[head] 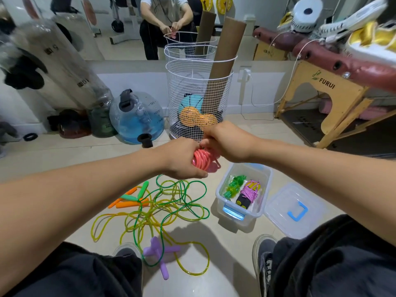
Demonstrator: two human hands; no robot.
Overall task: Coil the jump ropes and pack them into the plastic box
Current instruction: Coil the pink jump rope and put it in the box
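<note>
My left hand (182, 157) grips a coiled pink jump rope (203, 160) in the air above the floor. My right hand (225, 140) pinches the top of the same coil from the right. Below and to the right stands the clear plastic box (265, 176), open, with a coiled green rope (234, 186) and a coiled purple rope (249, 192) inside. On the floor lies a tangle of yellow and green ropes (162, 209) with orange and green handles (132, 199) and purple handles (158, 251).
The box's clear lid (293, 211) with a blue clip lies right of the box. A white wire basket (199, 93) holding balls and cardboard tubes stands ahead. A water-filled weight bag (137, 118) sits left of it; a wooden folding table (325, 97) stands right. My knees frame the bottom.
</note>
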